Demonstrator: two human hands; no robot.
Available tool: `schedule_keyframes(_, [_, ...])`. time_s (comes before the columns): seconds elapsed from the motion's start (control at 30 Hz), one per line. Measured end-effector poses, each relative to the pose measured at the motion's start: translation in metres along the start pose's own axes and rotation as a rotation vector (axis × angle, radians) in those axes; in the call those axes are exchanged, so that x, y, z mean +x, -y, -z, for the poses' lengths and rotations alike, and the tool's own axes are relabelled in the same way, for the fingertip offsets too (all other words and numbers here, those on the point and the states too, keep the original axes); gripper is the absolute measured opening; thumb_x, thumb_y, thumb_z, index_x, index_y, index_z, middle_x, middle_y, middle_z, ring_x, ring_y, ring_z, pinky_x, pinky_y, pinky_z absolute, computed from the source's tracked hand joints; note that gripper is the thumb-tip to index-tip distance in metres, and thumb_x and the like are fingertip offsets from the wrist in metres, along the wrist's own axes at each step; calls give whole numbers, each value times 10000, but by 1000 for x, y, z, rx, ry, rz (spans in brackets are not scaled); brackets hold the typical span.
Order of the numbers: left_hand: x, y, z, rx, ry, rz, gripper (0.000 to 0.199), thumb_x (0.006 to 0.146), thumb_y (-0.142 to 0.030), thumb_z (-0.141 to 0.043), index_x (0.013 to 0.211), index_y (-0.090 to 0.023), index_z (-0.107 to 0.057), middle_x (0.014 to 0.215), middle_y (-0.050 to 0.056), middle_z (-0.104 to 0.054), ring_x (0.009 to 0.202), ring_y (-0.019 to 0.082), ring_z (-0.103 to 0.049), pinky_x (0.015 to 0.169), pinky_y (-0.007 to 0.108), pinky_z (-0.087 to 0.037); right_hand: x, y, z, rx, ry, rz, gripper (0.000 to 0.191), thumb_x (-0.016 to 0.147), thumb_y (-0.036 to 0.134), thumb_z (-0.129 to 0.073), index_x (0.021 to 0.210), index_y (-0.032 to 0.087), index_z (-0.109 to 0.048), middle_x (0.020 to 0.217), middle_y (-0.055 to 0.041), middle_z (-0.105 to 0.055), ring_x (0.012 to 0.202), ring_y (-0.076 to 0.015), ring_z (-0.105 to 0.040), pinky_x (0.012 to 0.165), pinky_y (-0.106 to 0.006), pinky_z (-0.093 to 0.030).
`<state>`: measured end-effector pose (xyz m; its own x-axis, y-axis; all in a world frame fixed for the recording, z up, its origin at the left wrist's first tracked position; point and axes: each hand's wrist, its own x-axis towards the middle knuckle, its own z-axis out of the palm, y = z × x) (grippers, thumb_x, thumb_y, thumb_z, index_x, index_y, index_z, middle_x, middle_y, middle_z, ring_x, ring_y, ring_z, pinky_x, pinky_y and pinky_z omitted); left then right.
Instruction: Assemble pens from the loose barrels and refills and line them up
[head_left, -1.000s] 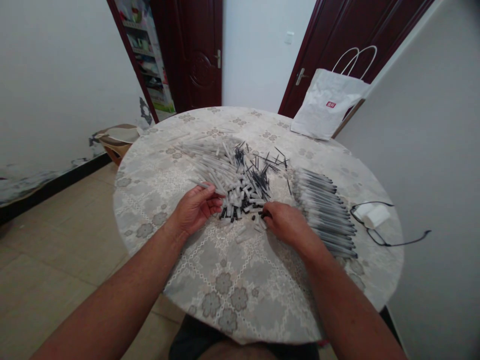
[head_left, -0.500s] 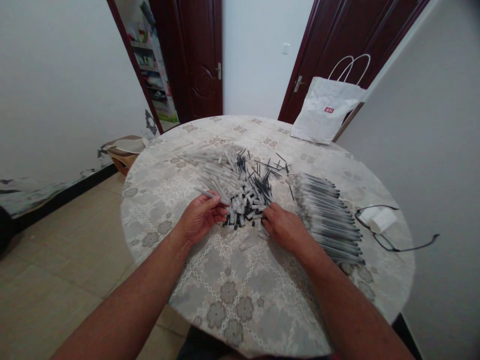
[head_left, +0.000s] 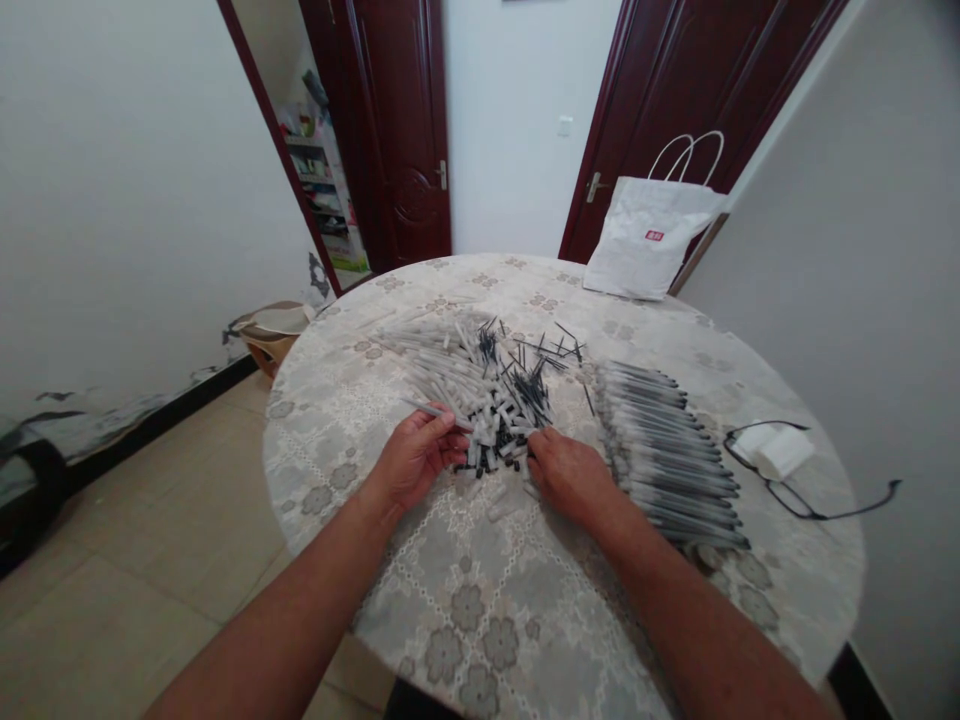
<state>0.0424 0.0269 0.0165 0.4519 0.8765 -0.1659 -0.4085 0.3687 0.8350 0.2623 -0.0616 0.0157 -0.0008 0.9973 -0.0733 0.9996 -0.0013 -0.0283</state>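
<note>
My left hand (head_left: 422, 452) pinches a thin grey pen barrel (head_left: 426, 407) that points up and to the left. My right hand (head_left: 568, 470) is closed at the right edge of a pile of small white and black caps (head_left: 495, 430); what its fingertips hold is hidden. Behind the caps lie loose translucent barrels (head_left: 442, 365) and thin black refills (head_left: 529, 390). Many assembled pens (head_left: 675, 450) form a stacked row to the right of my right hand.
The round table (head_left: 465, 580) has a patterned cloth. Glasses (head_left: 806, 515) lie by a white tissue pack (head_left: 776, 447) at the right. A white paper bag (head_left: 649, 240) stands at the back right. Beyond the table's left edge is a chair (head_left: 274, 325).
The camera view has shifted, so the table sits slightly lower and further right. My left hand still holds the barrel, and my right hand remains by the caps.
</note>
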Motion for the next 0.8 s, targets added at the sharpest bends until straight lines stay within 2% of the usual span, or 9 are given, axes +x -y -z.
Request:
schedule_keyframes(0.13, [-7, -5, -26, 53, -39, 17, 317, 768, -270, -823, 953, -158, -591, 839, 69, -744, 661, 164, -710, 553, 252, -578, 1, 1, 1, -3, -18, 21, 178, 1016, 278, -472, 1089, 195, -611, 1087, -98, -653, 936, -226, -667, 711, -290, -411])
schedule_keyframes(0.27, [-6, -1, -53, -10, -32, -6, 284, 781, -270, -808, 934, -150, -601, 869, 89, -746, 694, 167, -719, 557, 240, -575, 2, 1, -3, 7, -41, 40, 157, 1009, 254, -484, 1066, 198, -619, 1032, -86, -664, 873, -207, -668, 685, -274, -395])
schedule_keyframes(0.37, [0, 11, -63, -99, -34, -25, 269, 784, -272, -799, 915, -157, -594, 861, 87, -746, 703, 170, -717, 562, 247, -580, 3, -1, -8, 49, -106, 45, 154, 1000, 243, -487, 1048, 196, -625, 1005, -84, -660, 849, -198, -656, 692, -269, -407])
schedule_keyframes(0.43, [5, 21, -63, -143, -58, -32, 262, 779, -265, -797, 903, -161, -591, 847, 77, -744, 704, 169, -717, 568, 248, -582, 5, -4, -10, 144, -206, 51, 178, 1004, 241, -472, 1046, 191, -638, 1017, -92, -655, 883, -200, -650, 725, -271, -430])
schedule_keyframes(0.53, [11, 31, -57, -174, -79, -39, 278, 769, -257, -807, 917, -162, -592, 842, 70, -746, 732, 181, -731, 602, 265, -595, 7, -8, -9, 436, -417, 66, 211, 1008, 262, -462, 1056, 190, -655, 1026, -92, -669, 951, -203, -642, 811, -286, -459])
schedule_keyframes(0.6, [14, 34, -51, -183, -82, -44, 304, 760, -251, -820, 941, -161, -592, 859, 74, -752, 767, 196, -744, 633, 278, -605, 8, -7, -8, 710, -507, 26, 204, 998, 325, -506, 1047, 200, -659, 978, -65, -692, 914, -197, -644, 809, -290, -473])
schedule_keyframes(0.7, [17, 35, -46, -189, -69, -51, 320, 758, -244, -830, 953, -159, -591, 885, 85, -760, 821, 216, -756, 685, 298, -615, 9, 0, -9, 1115, -499, -57, 233, 959, 424, -586, 1025, 212, -655, 874, -20, -698, 766, -169, -633, 697, -273, -485])
schedule_keyframes(0.8, [19, 35, -45, -195, -52, -58, 319, 757, -231, -835, 953, -158, -594, 905, 84, -765, 859, 220, -759, 740, 312, -619, 11, 7, -14, 1382, -447, -65, 262, 907, 439, -658, 1026, 205, -646, 834, -4, -688, 658, -140, -602, 588, -248, -470])
